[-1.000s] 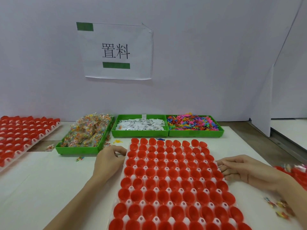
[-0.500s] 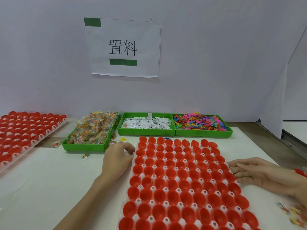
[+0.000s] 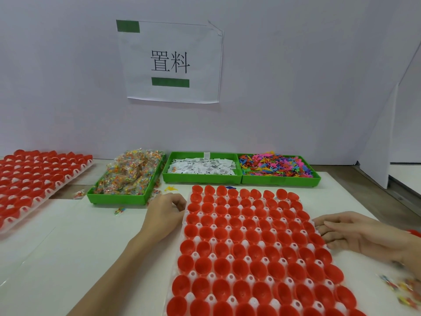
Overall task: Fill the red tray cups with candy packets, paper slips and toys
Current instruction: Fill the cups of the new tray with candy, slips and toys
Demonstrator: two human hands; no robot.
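A white tray of empty red cups (image 3: 252,249) lies on the table in front of me. My left hand (image 3: 163,215) rests at its left edge, fingers curled against the rim. At the tray's right edge, my right hand (image 3: 355,236) lies flat with fingers together, touching the rim. Behind the tray stand three green bins: candy packets (image 3: 129,172) at the left, white paper slips (image 3: 201,166) in the middle, colourful plastic toys (image 3: 276,165) at the right.
A second tray of red cups (image 3: 34,179) sits at the far left. Loose candy packets (image 3: 401,288) lie at the lower right and one loose packet (image 3: 119,210) lies near the candy bin. A white partition wall with a paper sign (image 3: 170,62) stands behind the bins.
The view has shifted, so everything appears further right and lower. Both hands stay at the tray's side edges, holding nothing new.
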